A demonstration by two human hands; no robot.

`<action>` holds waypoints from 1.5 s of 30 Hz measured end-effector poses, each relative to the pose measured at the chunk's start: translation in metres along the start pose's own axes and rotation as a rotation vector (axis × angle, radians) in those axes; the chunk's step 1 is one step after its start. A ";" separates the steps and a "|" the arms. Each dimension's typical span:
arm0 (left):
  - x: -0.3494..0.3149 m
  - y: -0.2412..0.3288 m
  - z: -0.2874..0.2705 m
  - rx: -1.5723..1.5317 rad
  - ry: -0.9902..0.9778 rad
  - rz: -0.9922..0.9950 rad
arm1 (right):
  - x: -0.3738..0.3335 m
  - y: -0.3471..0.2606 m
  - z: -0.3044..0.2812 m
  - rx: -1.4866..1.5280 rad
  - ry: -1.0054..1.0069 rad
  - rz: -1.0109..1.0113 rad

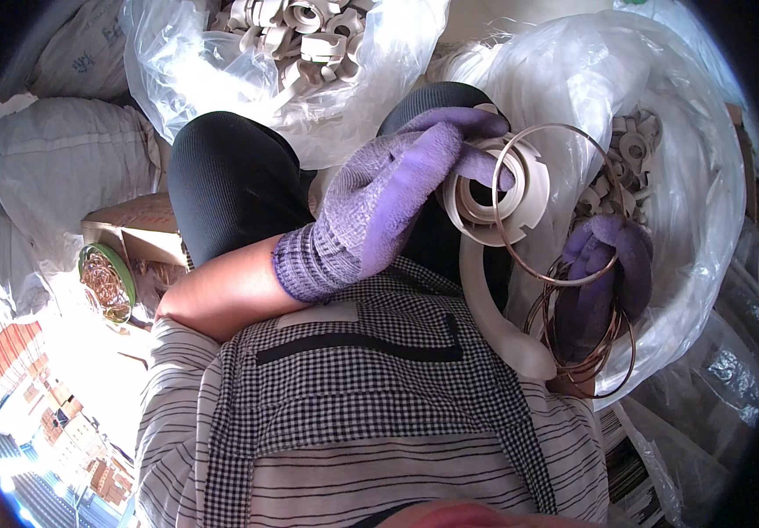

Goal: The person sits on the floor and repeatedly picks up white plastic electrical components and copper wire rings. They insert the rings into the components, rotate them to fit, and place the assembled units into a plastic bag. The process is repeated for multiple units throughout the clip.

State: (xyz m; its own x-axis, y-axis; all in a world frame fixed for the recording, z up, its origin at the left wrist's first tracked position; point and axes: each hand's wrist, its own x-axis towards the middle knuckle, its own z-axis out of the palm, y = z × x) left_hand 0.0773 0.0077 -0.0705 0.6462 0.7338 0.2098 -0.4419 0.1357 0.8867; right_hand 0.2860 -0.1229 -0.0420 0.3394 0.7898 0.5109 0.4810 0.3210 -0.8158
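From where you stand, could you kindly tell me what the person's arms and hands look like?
The left hand wears a purple-coated, greyish knit glove with a ribbed, purple-edged cuff. The right hand wears a purple glove. The left sleeve is white with dark stripes.

Bright light is flooding the lower left, burning out detail beside the striped shirt sleeve (pixel 175 370); clear plastic bag (pixel 168 53) up top is glaring white; dark ribbed trousers (pixel 230 180) are reading dim; left gloved hand (pixel 388 194) is showing clear, right gloved hand (pixel 604 282) is looking darker; bluish flare is streaking lower-left rim, fisheye is bending edges, black vignette is framing everything
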 end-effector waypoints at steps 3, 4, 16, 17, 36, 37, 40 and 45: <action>-0.003 -0.003 0.005 -0.127 0.056 -0.025 | 0.002 0.002 0.000 -0.031 0.033 0.028; -0.004 -0.003 0.008 -0.200 0.090 -0.043 | 0.001 0.000 0.002 -0.038 0.031 0.070; -0.003 0.007 0.004 0.000 0.046 -0.041 | 0.004 0.002 0.001 0.049 -0.066 0.196; -0.002 0.007 0.003 0.009 0.045 -0.038 | 0.006 0.000 0.001 0.051 -0.087 0.221; -0.005 0.003 -0.002 -0.074 -0.015 -0.074 | 0.007 -0.006 0.022 0.243 0.072 0.323; -0.005 0.004 -0.001 -0.088 -0.003 -0.085 | 0.005 -0.005 0.022 0.232 0.067 0.329; -0.004 0.007 0.000 -0.112 -0.002 -0.118 | 0.005 0.000 0.015 0.205 0.003 0.283; -0.001 0.006 0.001 -0.006 0.040 -0.079 | 0.010 -0.001 0.020 0.275 0.014 0.255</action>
State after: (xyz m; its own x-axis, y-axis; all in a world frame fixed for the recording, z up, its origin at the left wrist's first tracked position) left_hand 0.0742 0.0070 -0.0656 0.6541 0.7463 0.1229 -0.3946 0.1981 0.8972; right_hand 0.2731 -0.1049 -0.0415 0.4324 0.8557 0.2843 0.1451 0.2452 -0.9586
